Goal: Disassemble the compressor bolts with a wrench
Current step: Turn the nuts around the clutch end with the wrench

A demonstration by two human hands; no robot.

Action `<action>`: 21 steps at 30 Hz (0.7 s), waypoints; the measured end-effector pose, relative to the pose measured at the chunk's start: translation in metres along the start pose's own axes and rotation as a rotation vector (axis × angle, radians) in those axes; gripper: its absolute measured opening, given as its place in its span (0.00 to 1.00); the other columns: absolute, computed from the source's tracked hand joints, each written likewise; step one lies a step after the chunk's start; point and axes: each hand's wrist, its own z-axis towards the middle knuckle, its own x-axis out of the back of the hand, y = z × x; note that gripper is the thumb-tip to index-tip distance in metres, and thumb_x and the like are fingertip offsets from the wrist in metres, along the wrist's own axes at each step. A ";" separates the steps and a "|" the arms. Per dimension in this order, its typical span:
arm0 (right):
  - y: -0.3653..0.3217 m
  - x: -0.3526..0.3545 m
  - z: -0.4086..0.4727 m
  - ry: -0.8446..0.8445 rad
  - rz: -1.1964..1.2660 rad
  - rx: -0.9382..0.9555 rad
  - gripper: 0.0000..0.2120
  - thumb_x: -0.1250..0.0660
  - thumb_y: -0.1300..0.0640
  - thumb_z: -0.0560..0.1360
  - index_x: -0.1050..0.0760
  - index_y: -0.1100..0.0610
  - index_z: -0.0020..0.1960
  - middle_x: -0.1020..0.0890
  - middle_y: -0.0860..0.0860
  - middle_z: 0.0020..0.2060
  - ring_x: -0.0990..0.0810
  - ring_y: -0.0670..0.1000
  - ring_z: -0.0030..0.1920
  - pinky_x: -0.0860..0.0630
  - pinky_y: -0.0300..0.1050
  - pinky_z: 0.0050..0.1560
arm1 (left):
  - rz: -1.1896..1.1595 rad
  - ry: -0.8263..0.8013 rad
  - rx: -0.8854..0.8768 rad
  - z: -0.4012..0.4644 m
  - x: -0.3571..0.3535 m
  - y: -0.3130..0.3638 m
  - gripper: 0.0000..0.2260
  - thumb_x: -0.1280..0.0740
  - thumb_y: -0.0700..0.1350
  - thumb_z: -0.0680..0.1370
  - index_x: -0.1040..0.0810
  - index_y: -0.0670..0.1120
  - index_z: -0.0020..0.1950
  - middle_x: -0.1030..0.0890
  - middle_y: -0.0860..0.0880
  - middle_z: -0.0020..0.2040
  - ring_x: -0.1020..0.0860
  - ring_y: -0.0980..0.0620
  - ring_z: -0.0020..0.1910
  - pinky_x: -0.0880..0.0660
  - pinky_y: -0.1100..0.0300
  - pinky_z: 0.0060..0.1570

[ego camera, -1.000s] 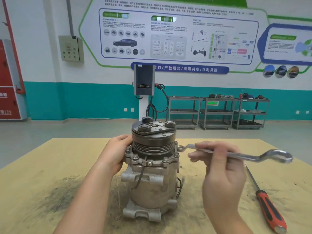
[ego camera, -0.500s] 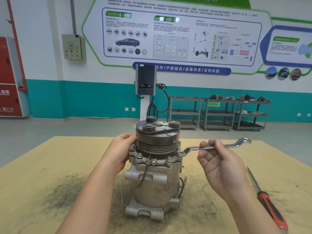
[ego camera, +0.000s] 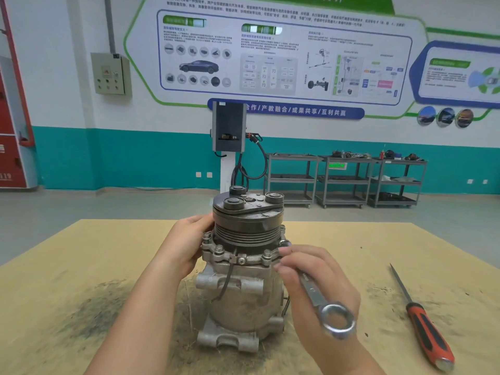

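Observation:
A grey metal compressor [ego camera: 243,290] stands upright on the table with a dark pulley [ego camera: 247,226] on top. Several bolts [ego camera: 219,249] ring its flange below the pulley. My left hand [ego camera: 186,244] grips the compressor's left side at the flange. My right hand [ego camera: 316,282] holds a silver wrench [ego camera: 322,301] by its shank. One end of the wrench sits on a bolt at the flange's right side; the ring end [ego camera: 336,320] points toward me.
A red-and-black screwdriver [ego camera: 422,323] lies on the yellow-brown table [ego camera: 94,255] to the right. Dark grime [ego camera: 89,312] stains the table's left front. Beyond the table are a charger post [ego camera: 228,147] and metal shelf carts [ego camera: 346,180] by the wall.
My right hand has swung the wrench handle round from pointing right and away to pointing toward me, its far end staying at the right flange bolt. The left hand has stayed on the compressor.

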 end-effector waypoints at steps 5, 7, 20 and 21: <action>-0.004 0.005 0.016 0.326 0.381 -0.340 0.11 0.42 0.46 0.81 0.24 0.48 0.46 0.18 0.50 0.42 0.18 0.53 0.35 0.21 0.42 0.39 | -0.030 0.005 0.025 -0.001 0.003 0.001 0.08 0.33 0.42 0.80 0.20 0.39 0.55 0.16 0.38 0.50 0.20 0.40 0.46 0.27 0.45 0.46; -0.002 0.011 0.023 0.422 0.502 -0.518 0.14 0.42 0.46 0.80 0.23 0.49 0.42 0.18 0.53 0.39 0.19 0.53 0.32 0.22 0.41 0.37 | -0.023 -0.001 0.018 0.000 0.003 0.001 0.08 0.34 0.42 0.80 0.20 0.39 0.55 0.15 0.39 0.49 0.19 0.41 0.45 0.27 0.47 0.45; 0.022 0.021 0.028 0.417 0.772 -0.917 0.18 0.47 0.56 0.83 0.26 0.59 0.40 0.19 0.56 0.34 0.23 0.51 0.28 0.23 0.41 0.32 | -0.072 -0.035 0.010 -0.001 0.005 0.001 0.03 0.33 0.38 0.79 0.22 0.39 0.51 0.17 0.42 0.41 0.21 0.44 0.39 0.29 0.50 0.40; 0.019 0.017 0.023 0.422 0.665 -0.815 0.18 0.46 0.55 0.83 0.24 0.57 0.40 0.19 0.56 0.35 0.22 0.52 0.29 0.23 0.41 0.33 | -0.071 -0.037 0.013 -0.001 0.006 0.001 0.02 0.34 0.37 0.79 0.22 0.39 0.50 0.17 0.42 0.40 0.21 0.45 0.39 0.30 0.51 0.39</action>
